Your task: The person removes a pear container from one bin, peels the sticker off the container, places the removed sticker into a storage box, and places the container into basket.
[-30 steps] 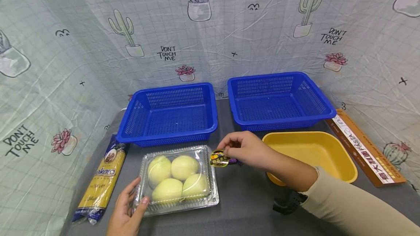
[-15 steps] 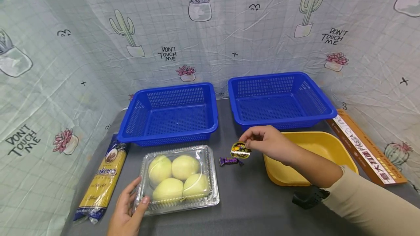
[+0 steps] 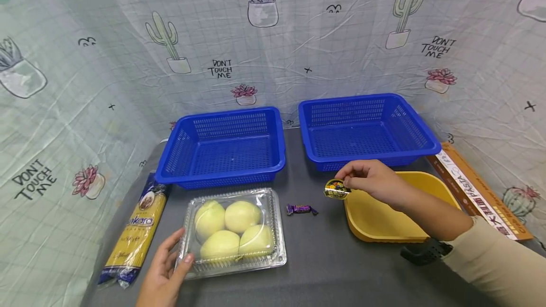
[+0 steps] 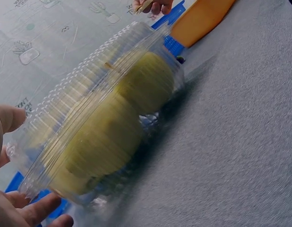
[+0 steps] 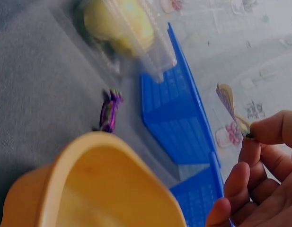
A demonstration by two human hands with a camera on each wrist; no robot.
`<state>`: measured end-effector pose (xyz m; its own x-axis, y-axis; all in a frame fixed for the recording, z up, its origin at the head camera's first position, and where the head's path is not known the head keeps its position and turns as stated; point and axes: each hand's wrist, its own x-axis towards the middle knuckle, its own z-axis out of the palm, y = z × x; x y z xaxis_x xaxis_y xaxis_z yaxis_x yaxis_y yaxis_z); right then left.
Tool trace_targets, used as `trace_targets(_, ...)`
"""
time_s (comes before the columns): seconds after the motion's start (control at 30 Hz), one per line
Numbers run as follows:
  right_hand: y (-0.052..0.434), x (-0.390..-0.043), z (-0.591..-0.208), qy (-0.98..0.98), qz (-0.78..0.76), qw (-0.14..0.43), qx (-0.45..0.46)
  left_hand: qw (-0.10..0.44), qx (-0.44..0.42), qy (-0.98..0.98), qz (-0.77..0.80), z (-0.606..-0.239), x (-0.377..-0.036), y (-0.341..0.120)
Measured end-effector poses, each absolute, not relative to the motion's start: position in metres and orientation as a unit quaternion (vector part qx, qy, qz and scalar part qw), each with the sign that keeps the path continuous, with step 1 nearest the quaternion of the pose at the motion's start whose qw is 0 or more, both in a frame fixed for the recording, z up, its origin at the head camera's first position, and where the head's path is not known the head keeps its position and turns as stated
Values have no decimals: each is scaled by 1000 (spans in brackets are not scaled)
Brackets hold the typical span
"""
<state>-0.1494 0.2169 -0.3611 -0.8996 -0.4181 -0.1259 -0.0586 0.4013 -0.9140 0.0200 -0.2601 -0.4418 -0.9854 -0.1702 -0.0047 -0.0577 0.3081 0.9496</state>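
Note:
A clear plastic clamshell box [image 3: 277,231] holding several pale yellow-green fruits [image 3: 242,217] rests on the grey tabletop. My left hand [image 3: 164,269] grips its left end, thumb on the lid side and fingers at the lower edge, as the left wrist view shows. My right hand [image 3: 375,184] pinches a black-and-gold round sticker [image 3: 337,189] between thumb and forefinger, up beside the yellow basin's left rim. Seen from the right wrist, the sticker [image 5: 226,99] is curled and its pale back shows. A purple wrapped candy [image 3: 301,209] lies between box and basin.
Two blue baskets [image 3: 219,179] [image 3: 371,159] stand along the back. The yellow basin [image 3: 384,231] is at the right, partly under my right forearm. A spaghetti packet [image 3: 136,231] lies at the left, and a long pasta box [image 3: 482,193] at the far right.
My right hand has carried the sticker away from the box to the right, up to the basin's rim, uncovering the candy. The left hand keeps its hold on the box.

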Motion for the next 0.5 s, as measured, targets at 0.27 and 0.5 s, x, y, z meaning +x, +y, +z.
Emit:
trace_targets(0.27, 248, -153, -366, 819, -518, 171, -178, 50, 46, -820, -568, -442, 15, -268)
trace_targets(0.5, 278, -159, -371, 818, -500, 200, -201, 26, 52, -833, -550, -437, 11, -275)
